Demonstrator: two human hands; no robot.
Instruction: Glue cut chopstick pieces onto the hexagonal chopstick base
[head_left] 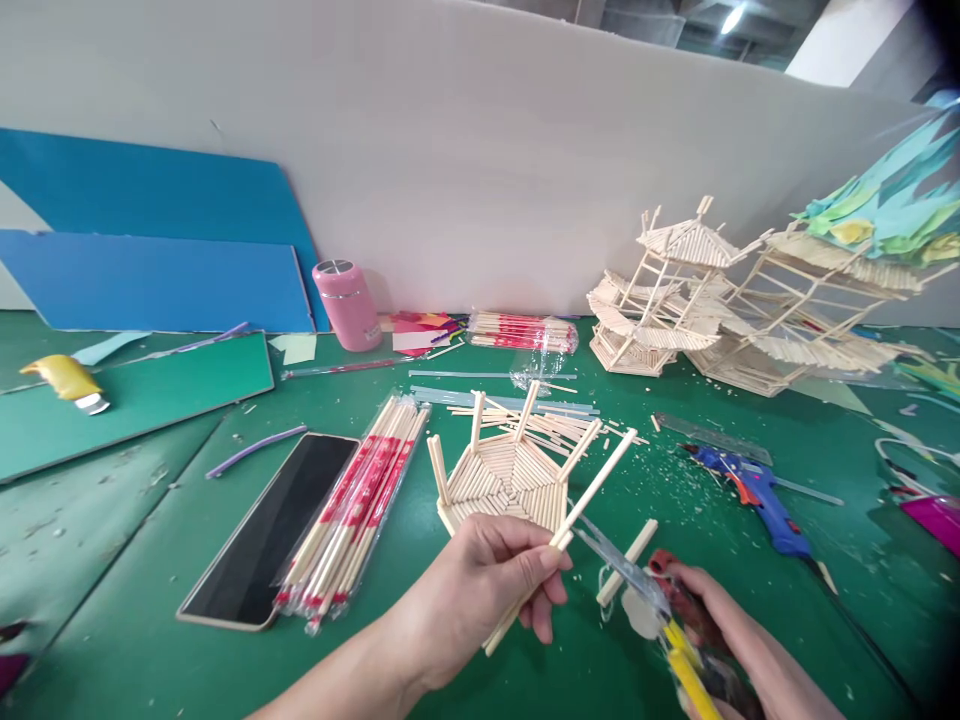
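Observation:
My left hand (510, 570) is closed around a pale wooden stick (600, 480), which slants up to the right; a second stick may lie along it. Just behind stands a polygonal stick base (510, 470) with several short upright posts, partly covered by the hand. My right hand (720, 630) grips scissors (679, 640) with yellow and red handles, blurred by motion. Their grey blades point toward the stick in my left hand; whether they touch it I cannot tell. A short pair of sticks (628, 563) lies beside the blades on the green table.
Left of the base lie wrapped chopsticks (360, 500) and a phone (270, 530). A blue glue gun (757, 490) with a cord rests at right. Stick pavilions (660, 300) stand at the back right. Loose sticks (555, 428) and a pink flask (349, 305) are behind.

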